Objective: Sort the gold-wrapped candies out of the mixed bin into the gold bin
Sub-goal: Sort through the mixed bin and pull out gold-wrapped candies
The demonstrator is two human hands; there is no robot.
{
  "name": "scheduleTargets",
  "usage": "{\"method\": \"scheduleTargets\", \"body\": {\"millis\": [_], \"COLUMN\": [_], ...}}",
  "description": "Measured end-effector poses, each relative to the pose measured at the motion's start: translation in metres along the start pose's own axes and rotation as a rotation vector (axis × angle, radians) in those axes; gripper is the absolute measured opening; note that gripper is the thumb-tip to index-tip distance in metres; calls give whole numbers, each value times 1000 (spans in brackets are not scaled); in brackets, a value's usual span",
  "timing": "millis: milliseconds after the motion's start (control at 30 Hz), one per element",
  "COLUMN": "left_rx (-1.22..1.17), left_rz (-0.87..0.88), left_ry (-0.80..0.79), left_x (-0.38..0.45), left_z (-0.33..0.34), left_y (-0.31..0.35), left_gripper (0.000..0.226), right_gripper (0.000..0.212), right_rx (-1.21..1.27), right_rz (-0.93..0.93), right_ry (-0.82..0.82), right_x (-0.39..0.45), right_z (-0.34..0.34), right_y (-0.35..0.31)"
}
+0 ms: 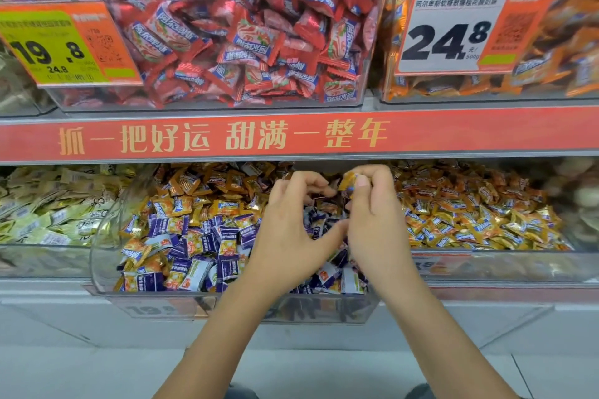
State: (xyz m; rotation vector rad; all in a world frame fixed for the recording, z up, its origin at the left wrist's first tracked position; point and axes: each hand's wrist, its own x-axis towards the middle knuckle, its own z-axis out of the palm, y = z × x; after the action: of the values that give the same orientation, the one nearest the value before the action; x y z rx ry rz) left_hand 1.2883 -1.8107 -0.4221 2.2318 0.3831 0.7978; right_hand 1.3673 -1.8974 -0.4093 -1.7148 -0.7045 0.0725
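The mixed bin (107, 256) is a clear plastic tub on the lower shelf, holding purple-wrapped candies in front and gold-orange ones behind. Both hands are inside it. My right hand (372, 220) pinches a gold-wrapped candy (348, 180) between thumb and fingers, lifted above the pile. My left hand (288, 230) hovers over the candies with fingers curled and apart; I see nothing held in it. The gold bin (486, 264) sits directly to the right, filled with gold-orange candies (470, 214).
A bin of pale yellow candies (48, 204) stands at the left. A red shelf strip (291, 136) with gold lettering overhangs the lower bins. Above it are a red-candy bin (227, 42) and an orange-candy bin (567, 58) with price tags.
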Motion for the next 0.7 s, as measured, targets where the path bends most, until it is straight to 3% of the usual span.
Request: {"method": "scheduleTargets", "body": {"millis": [133, 233, 367, 500, 567, 667, 700], "left_rx": [105, 193, 207, 263, 326, 458, 493], "left_rz": [-69, -70, -87, -145, -183, -242, -272], "left_ry": [-68, -120, -181, -209, -365, -889, -1011], "left_x": [6, 12, 20, 55, 85, 115, 120], "left_z": [0, 3, 1, 0, 8, 25, 30], "left_y": [-15, -20, -21, -27, -35, -39, -39], "left_gripper": [10, 8, 11, 15, 24, 62, 65], "right_gripper": [15, 12, 35, 36, 36, 35, 34], "right_rx": [-99, -236, -561, -505, -485, -448, -427], "right_rz": [-43, 29, 243, 163, 172, 192, 194], "right_ry": [50, 119, -260, -235, -231, -248, -247], "right_x": [1, 20, 39, 36, 37, 39, 39], "right_z": [-29, -53, -86, -94, -93, -93, -94], "right_y": [6, 32, 63, 61, 61, 61, 61]}}
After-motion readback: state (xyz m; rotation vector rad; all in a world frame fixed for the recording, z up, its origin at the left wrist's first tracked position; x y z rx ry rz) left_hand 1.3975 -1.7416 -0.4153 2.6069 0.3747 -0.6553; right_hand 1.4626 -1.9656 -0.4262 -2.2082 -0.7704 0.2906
